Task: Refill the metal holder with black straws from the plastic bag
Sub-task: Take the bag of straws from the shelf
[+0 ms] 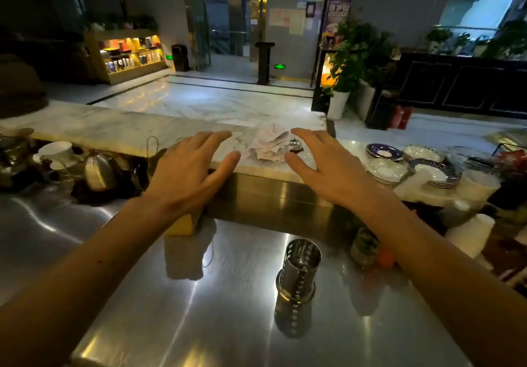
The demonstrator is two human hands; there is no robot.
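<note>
Two hands [188, 172] [328, 167] (both bare), one metal holder [299, 269], one kettle [99, 171]

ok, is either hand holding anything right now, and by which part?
Nothing is held. The left hand and right hand are both open, fingers spread. The metal holder stands untouched on the steel counter.

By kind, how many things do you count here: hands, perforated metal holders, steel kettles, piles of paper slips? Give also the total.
Hands: 2 (left hand, right hand)
Metal holder: 1
Steel kettle: 1
Pile of paper slips: 1
Total: 5
</note>
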